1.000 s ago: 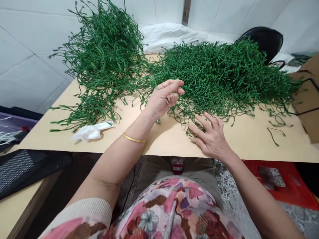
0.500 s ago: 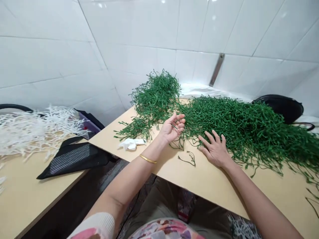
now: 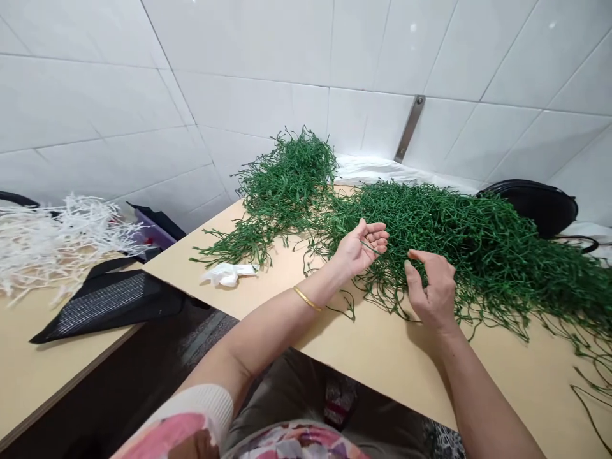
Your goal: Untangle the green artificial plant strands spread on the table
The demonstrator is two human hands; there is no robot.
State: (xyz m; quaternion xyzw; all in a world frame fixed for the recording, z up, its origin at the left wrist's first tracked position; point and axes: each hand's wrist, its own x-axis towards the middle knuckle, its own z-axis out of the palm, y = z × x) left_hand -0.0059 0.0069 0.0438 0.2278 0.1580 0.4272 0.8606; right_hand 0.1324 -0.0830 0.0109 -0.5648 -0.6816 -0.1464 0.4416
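Observation:
A wide heap of thin green plastic stems (image 3: 459,236) covers the back of a tan table (image 3: 401,363). A second, taller green heap (image 3: 287,178) stands at the far left corner. My left hand (image 3: 361,247) is raised palm up at the heap's front edge, fingers curled around a few green strands. My right hand (image 3: 430,290) is lifted just off the table beside it, thumb and forefinger pinched on a strand at the heap's edge. One loose green stem (image 3: 345,307) lies on the table under my left wrist.
A crumpled white scrap (image 3: 228,274) lies near the table's left edge. A second table (image 3: 29,376) at the left carries a black mesh bag (image 3: 105,305) and a pile of white stems (image 3: 57,236). A black round object (image 3: 535,204) sits at the back right. White tiled walls enclose the corner.
The camera tilted up and swung left, bringing in the second table. My right hand rose from lying flat on the table into a pinch at the heap. My left hand stayed curled on strands.

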